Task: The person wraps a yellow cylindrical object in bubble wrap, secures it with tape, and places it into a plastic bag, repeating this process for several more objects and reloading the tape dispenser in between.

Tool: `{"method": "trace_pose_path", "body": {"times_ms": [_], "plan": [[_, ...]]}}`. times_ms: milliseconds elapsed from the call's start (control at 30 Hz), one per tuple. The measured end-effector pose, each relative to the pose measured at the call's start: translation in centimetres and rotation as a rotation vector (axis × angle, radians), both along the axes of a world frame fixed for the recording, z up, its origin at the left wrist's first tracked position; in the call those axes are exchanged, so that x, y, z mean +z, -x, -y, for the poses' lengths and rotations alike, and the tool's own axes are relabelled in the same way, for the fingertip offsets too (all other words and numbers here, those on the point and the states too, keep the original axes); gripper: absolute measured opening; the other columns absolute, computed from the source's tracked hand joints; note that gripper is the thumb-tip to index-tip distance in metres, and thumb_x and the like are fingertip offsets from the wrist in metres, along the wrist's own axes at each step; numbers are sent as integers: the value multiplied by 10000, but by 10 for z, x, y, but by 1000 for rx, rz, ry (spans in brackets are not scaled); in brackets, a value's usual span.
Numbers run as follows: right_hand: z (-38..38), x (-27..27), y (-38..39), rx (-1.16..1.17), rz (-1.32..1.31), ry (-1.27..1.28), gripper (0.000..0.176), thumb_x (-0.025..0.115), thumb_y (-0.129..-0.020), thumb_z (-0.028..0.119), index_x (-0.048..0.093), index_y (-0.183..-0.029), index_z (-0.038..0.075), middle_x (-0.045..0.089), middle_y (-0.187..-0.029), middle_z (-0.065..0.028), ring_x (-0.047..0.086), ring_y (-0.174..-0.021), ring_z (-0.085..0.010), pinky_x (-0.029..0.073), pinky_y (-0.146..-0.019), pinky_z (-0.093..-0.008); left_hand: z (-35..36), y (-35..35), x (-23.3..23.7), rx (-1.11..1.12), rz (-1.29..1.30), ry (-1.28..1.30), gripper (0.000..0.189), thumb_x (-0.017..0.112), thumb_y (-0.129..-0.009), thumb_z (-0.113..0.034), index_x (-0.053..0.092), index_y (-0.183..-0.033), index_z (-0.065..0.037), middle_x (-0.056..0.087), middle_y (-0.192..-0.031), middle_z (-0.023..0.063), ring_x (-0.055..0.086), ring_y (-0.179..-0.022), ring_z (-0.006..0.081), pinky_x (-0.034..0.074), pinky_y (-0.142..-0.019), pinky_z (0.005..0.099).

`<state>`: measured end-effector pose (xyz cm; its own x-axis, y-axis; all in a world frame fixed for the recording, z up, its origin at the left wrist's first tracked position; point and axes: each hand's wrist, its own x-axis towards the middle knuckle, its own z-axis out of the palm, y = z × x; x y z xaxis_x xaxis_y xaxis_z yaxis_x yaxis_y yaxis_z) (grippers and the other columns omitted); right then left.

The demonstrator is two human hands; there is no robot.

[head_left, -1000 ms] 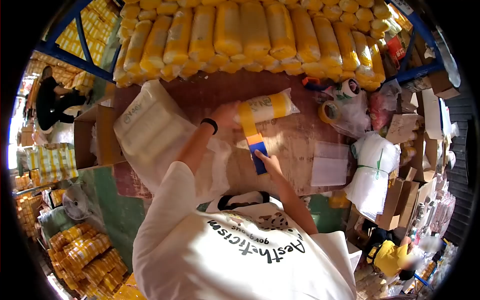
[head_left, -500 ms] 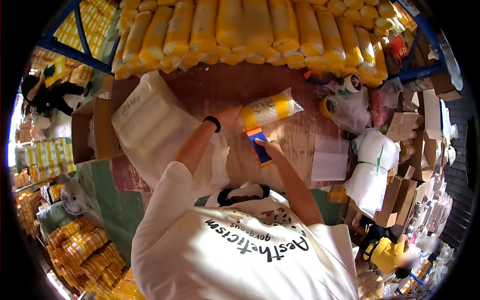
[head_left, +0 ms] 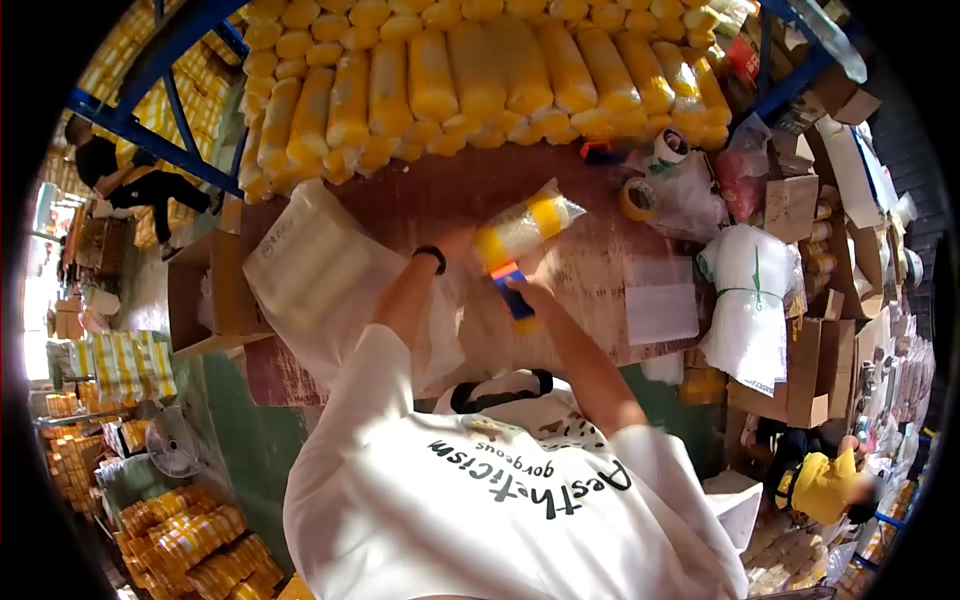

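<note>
A cylindrical package (head_left: 524, 229) in clear wrap with yellow tape bands lies tilted over the worn table, its loose clear film end pointing up and right. My left hand (head_left: 458, 245), with a black band at the wrist, holds the package's left end; its fingertips are partly hidden. My right hand (head_left: 533, 297) is closed around a blue and orange tape dispenser (head_left: 512, 287). The dispenser's orange head touches the yellow tape at the package's lower left end. Left of my left arm lies a large translucent plastic bag (head_left: 325, 275) with pale contents.
Stacked yellow-taped rolls (head_left: 480, 75) line the table's back edge. Tape rolls (head_left: 637, 199), a second dispenser (head_left: 603, 152) and a tied white bundle (head_left: 748, 300) sit to the right. A cardboard box (head_left: 225, 290) stands left. Two other people are farther off.
The whole view has shifted and turned slightly. The package's right end is tilted a little higher, and the dispenser has turned slightly in my right hand's grip. Both hands keep their holds.
</note>
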<state>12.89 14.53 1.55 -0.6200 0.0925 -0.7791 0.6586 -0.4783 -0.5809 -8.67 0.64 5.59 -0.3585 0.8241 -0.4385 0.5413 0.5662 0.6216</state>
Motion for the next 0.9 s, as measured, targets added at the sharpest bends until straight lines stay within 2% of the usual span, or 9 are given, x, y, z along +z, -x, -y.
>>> {"method": "trace_pose_path", "body": {"times_ms": [100, 133, 200, 367, 467, 567, 667, 767, 900], "plan": [[-18, 19, -36, 106, 32, -160, 440, 744, -773, 384, 646, -860, -35, 636, -747, -96, 630, -604, -191, 515, -552, -329, 12, -35, -1, 69, 249, -33, 955, 855, -588, -326, 389, -1345, 23, 502, -1321, 198, 476, -1216, 303, 387, -1010, 345], [-16, 29, -50, 150, 54, -167, 462, 750, -765, 400, 650, -855, -41, 636, -750, -93, 629, -607, -182, 512, -551, -321, 18, -50, -6, 195, 202, -40, 902, 851, -600, -363, 425, -1298, 17, 521, -1283, 206, 483, -1208, 309, 387, -1007, 341], [-12, 44, -56, 194, 132, -182, 469, 744, -772, 404, 642, -850, -48, 633, -754, -90, 629, -610, -184, 509, -551, -322, 18, -57, 1, 55, 281, -6, 916, 849, -591, -397, 423, -1286, 21, 534, -1241, 226, 493, -1190, 334, 389, -1007, 355], [-5, 71, -55, 244, 165, -218, 543, 718, -784, 445, 632, -870, -84, 641, -781, -111, 644, -645, -207, 506, -573, -335, -10, -99, 80, -99, -244, 29, 955, 803, -613, -453, 368, -1319, 20, 450, -1213, 311, 452, -1154, 427, 410, -947, 446], [-2, 25, -62, 224, 127, -302, 473, 701, -824, 383, 620, -851, -82, 648, -713, -139, 646, -555, -236, 528, -492, -338, -10, -142, 57, 49, -511, -36, 946, 774, -648, -452, 341, -1350, 11, 422, -1248, 298, 426, -1183, 418, 415, -930, 451], [3, 6, -67, 188, 127, -302, 488, 704, -821, 388, 614, -837, -92, 640, -695, -142, 643, -542, -242, 522, -473, -342, -15, -149, 51, 146, -561, -119, 978, 768, -648, -480, 322, -1382, -12, 443, -1259, 245, 423, -1194, 401, 413, -942, 442], [7, 21, -62, 203, 208, -380, 618, 706, -770, 487, 637, -893, -114, 651, -795, -141, 657, -701, -222, 498, -616, -331, -20, -123, 50, 206, -366, -53, 993, 780, -634, -498, 329, -1382, -25, 496, -1232, 217, 478, -1152, 384, 432, -934, 428], [6, 47, -54, 84, 183, -143, 561, 720, -774, 445, 639, -865, -102, 649, -774, -135, 652, -658, -226, 506, -584, -334, -19, -92, 53, 243, -93, -144, 973, 788, -628, -519, 374, -1361, -32, 554, -1183, 232, 539, -1100, 373, 454, -918, 413], [1, 72, -37, 23, 141, 41, 445, 722, -792, 351, 637, -849, -82, 649, -751, -149, 642, -568, -237, 517, -490, -351, -19, -60, 17, 251, -8, -178, 876, 795, -633, -505, 475, -1297, -29, 605, -1172, 195, 579, -1087, 295, 460, -913, 354]]}}
